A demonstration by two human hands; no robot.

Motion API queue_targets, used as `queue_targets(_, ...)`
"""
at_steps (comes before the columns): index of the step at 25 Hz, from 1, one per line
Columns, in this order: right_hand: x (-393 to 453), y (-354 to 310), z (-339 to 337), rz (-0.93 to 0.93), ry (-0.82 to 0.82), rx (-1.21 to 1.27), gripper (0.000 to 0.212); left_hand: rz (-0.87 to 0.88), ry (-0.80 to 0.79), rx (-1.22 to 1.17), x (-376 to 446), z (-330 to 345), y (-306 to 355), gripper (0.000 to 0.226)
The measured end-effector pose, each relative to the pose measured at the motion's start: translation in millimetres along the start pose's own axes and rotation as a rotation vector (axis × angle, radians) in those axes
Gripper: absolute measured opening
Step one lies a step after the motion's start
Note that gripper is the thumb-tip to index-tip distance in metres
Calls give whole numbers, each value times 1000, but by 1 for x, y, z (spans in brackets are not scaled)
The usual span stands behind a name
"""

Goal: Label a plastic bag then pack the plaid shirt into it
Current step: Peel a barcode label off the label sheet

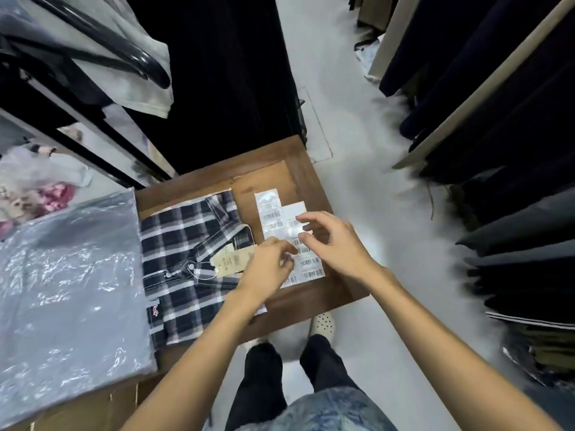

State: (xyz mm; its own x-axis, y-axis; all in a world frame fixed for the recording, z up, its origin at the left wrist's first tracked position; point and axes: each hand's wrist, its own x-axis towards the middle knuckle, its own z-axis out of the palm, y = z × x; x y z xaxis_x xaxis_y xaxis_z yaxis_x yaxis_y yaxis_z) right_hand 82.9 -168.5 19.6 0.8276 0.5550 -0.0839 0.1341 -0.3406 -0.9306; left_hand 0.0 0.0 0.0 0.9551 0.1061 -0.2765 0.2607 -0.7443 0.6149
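A folded dark plaid shirt (180, 259) lies on a small wooden table (311, 188), with a tan hang tag (228, 259) on its front. Right of the shirt lies a strip of white barcode labels (273, 213). My left hand (267, 269) pinches the strip's lower part, fingers closed on a label. My right hand (329, 241) hovers over the same strip, thumb and forefinger nipping a label edge, the other fingers spread. A stack of clear plastic bags (68, 290) lies left of the shirt.
Dark garments hang on a rack (497, 150) along the right. A black curtain (217, 73) stands behind the table. Shelving with bagged clothes (40, 181) fills the left. My legs and a pale shoe (323, 325) are below the table's front edge.
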Motion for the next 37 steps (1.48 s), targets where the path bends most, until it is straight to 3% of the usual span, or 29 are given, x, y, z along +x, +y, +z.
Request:
queue_targets(7, -2, 29, 1, -25, -204, -335, 28, 24, -69, 1, 5, 8, -11, 24)
queue_targets(16, 11, 45, 10, -118, -385, -512, 34, -38, -111, -58, 9, 5, -18, 41)
queue_targets(24, 24, 51, 2, -275, -517, -615, 24, -81, -145, -67, 11, 3, -17, 46)
queue_targets(34, 27, 55, 4, -280, -520, -566, 14, -79, -178, -41, 14, 1, -18, 46)
queue_targets(37, 24, 58, 6, -255, -496, -564, 21, -80, -178, -37, 14, 1, -19, 48)
